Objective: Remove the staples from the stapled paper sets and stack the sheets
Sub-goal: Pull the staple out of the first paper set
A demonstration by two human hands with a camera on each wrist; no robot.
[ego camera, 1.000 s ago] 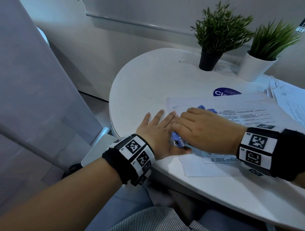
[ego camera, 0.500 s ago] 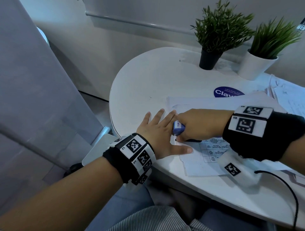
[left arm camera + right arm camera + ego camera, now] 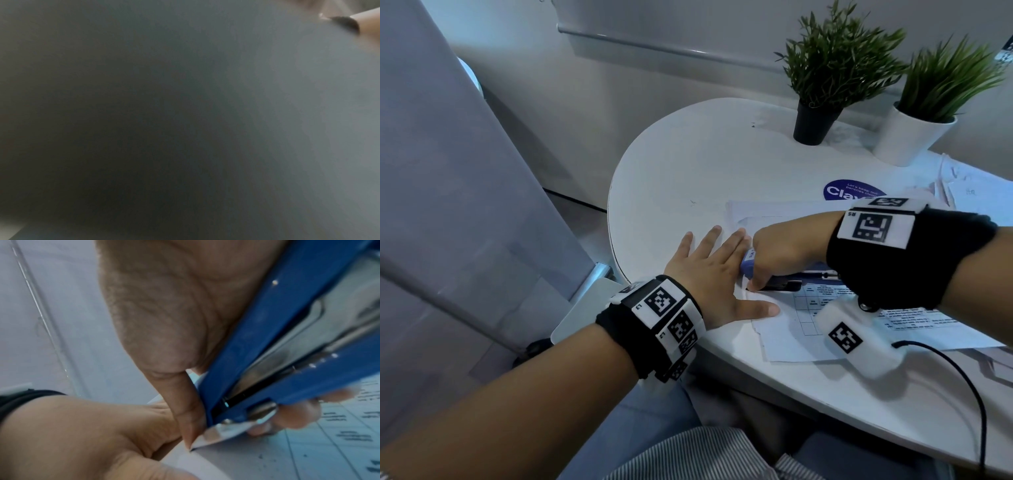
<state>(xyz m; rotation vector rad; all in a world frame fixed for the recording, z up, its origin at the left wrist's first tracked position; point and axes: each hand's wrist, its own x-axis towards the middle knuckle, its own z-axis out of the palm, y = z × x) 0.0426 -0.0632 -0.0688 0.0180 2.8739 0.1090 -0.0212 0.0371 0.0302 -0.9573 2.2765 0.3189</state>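
A blue stapler (image 3: 749, 262) with a metal remover tip (image 3: 211, 438) is gripped by my right hand (image 3: 780, 253), tip down on the near-left corner of a printed paper set (image 3: 825, 318). In the right wrist view the stapler (image 3: 277, 340) fills the right side, its metal tip touching the paper's corner. My left hand (image 3: 709, 274) lies flat with fingers straight and spread, pressing the paper's left edge beside the stapler; its thumb (image 3: 760, 310) rests on the sheet. The left wrist view is dark and blurred. The staple itself is hidden.
White round table (image 3: 688, 164). At the back stand a plant in a black pot (image 3: 811, 126) and a plant in a white pot (image 3: 911, 137). A blue sticker (image 3: 842, 192) and more loose papers (image 3: 976, 192) lie at the right. A black cable (image 3: 962, 377) trails near the front edge.
My right hand has turned from lying over the stapler to standing it on end, wrist raised, tip pressed at the paper's corner. The left hand has stayed flat in place.
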